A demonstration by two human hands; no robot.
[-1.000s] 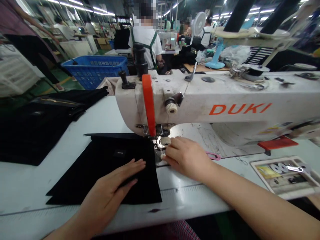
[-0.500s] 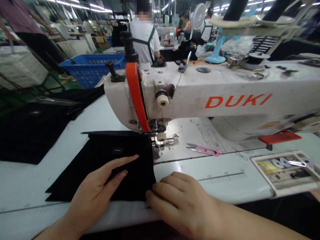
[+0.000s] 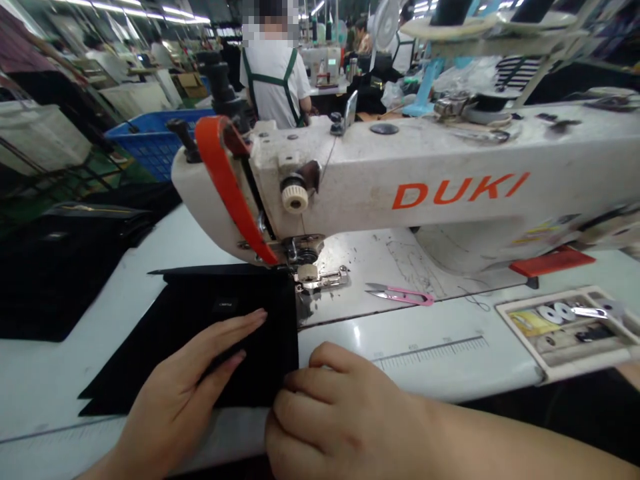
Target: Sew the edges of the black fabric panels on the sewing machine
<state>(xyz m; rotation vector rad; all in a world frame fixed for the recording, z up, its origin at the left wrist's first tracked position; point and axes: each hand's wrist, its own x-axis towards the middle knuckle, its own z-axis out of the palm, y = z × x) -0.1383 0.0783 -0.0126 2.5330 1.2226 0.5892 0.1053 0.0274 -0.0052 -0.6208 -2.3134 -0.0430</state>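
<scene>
A black fabric piece (image 3: pixel 270 333) in layers, with a small label (image 3: pixel 225 305) on top, lies on the white table. Its upper right corner is at the presser foot (image 3: pixel 309 273) of a white sewing machine (image 3: pixel 350 167). My left hand (image 3: pixel 185 387) rests on the fabric with its fingers stretched flat and the thumb apart. At the lower right edge of the fabric, my right hand (image 3: pixel 335 407) has its fingers curled closed on that edge. The fingertips of this hand are partly hidden.
Pink thread snips (image 3: pixel 400 294) lie right of the presser foot. A parts tray (image 3: pixel 540 373) with bobbins is set in the table at right. More black fabric pieces (image 3: pixel 45 280) lie at left. Behind are a blue basket (image 3: pixel 150 143) and a person in a white shirt (image 3: pixel 273 73).
My right hand has moved down and left along the fabric's edge. The whole view has shifted slightly, so the machine sits further left. My left hand keeps its place on the fabric.
</scene>
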